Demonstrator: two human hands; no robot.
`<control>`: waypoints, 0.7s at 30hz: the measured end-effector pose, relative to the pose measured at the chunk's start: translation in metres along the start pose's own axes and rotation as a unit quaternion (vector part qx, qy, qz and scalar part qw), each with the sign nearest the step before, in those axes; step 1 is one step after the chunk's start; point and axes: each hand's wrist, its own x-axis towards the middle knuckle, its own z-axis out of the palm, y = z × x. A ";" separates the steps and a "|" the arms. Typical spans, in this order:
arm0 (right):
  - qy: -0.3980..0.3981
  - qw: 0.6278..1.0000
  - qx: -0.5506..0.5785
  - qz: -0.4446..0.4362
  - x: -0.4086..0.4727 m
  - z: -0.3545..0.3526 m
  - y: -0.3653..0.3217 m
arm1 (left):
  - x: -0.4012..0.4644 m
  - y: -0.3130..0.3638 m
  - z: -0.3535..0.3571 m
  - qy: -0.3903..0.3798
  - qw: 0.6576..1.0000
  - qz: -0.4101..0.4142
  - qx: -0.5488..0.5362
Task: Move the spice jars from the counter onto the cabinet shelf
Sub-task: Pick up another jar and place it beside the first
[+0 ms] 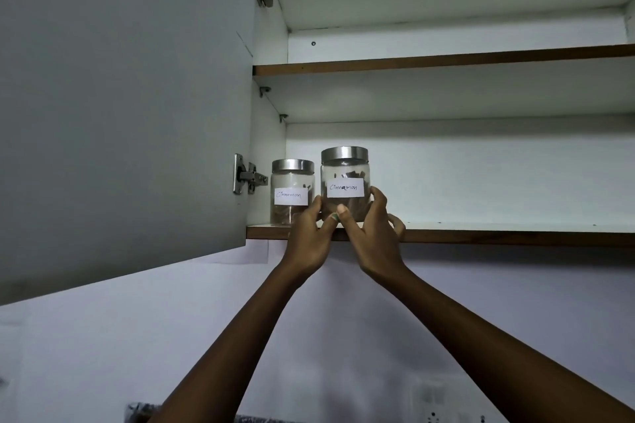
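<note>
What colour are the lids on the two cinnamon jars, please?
Silver, brushed metal, on both the held jar and shelf jar; head view.

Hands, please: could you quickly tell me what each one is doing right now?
Left hand: closed on the right jar, at its lower left side.
Right hand: closed on the same jar, at its lower right.

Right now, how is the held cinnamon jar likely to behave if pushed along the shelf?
The held jar looks like smooth glass, so probably slides and could crack if dropped. Mostly empty, likely light. Its squat shape probably resists tipping, though both hands hold it near the shelf edge.
</note>
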 end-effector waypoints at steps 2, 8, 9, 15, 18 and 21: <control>0.004 1.000 -0.027 -0.008 0.000 0.003 0.004 | 0.003 -0.005 0.003 0.003 0.998 -0.029 0.058; 0.020 0.994 -0.101 -0.023 0.000 0.009 0.007 | 0.003 -0.013 0.010 0.042 0.985 -0.056 0.155; 0.020 0.993 -0.112 -0.020 0.001 0.009 0.007 | 0.003 -0.013 0.011 0.056 0.983 -0.055 0.163; 0.032 0.991 -0.130 -0.012 0.000 0.009 0.005 | 0.002 -0.016 0.016 0.109 0.972 -0.032 0.206; 0.032 0.987 -0.157 0.000 0.001 0.010 0.003 | 0.002 -0.017 0.017 0.124 0.968 -0.018 0.216; 0.027 0.983 -0.179 0.016 0.003 0.013 0.002 | 0.002 -0.018 0.019 0.116 0.965 -0.023 0.233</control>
